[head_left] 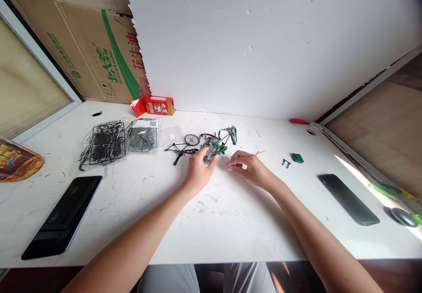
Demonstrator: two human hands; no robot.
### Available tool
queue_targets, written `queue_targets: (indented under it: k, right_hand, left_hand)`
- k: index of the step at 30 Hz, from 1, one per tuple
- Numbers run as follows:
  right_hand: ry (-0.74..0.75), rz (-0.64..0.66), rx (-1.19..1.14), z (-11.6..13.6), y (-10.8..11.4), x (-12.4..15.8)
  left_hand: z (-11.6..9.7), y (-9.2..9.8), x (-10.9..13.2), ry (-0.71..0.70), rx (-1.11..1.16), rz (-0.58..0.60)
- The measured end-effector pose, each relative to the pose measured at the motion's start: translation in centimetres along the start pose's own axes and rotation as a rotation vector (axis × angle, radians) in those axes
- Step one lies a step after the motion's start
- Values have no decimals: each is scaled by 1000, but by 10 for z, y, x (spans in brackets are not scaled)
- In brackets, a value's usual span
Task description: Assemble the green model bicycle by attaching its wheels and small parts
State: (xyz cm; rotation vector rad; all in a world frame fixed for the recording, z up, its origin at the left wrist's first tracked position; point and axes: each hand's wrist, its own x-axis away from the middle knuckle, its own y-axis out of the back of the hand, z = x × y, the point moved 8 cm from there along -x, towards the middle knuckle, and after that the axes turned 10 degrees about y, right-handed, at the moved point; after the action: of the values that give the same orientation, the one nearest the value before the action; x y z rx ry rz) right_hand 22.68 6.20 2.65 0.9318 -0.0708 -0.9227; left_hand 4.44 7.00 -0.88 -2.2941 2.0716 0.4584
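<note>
A small green model bicycle (221, 145) with grey spoked wheels is held in my left hand (200, 170), thumb and fingers closed around its wheel end. My right hand (250, 167) hovers low over the table just right of the bicycle, apart from it. Its fingers are curled with the tips drawn together in a pinch; whatever they hold, if anything, is too small to make out. Beyond my left hand lie black bicycle frame parts (180, 151) and a loose spoked wheel (191, 140). Another dark wheel part (207, 138) is partly hidden behind the green bicycle.
Bagged black sprues (107, 141) lie on the left, near a dark phone (64, 216) and a food packet (18, 161). A red box (160, 106) stands behind. Rightward are a green block (297, 157), a small green bracket (286, 163) and a black phone-like slab (348, 199).
</note>
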Motion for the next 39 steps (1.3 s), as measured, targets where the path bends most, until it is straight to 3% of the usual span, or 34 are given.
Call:
queue_targets:
  k: [3,10,20,29,33,39]
  right_hand:
    - [-21,-137,-99,-5,2,0]
    - [-133,-395,-570,-9,6,3]
    - [-301,-514,-853,-24,-12,11]
    - [-311,-567,-890,-24,-6,11]
    - [-263,-519,-783,-21,-6,10]
    - [-189,-545,-566,-11,-3,9]
  left_hand:
    - [-2,2,0,2,22,-10]
    - [2,3,-2,56,47,-4]
    - [9,-2,-3,96,54,18]
    - [11,-3,-3,102,29,33]
    - [11,-1,-3,96,32,25]
    - [11,-1,-3,106,16,37]
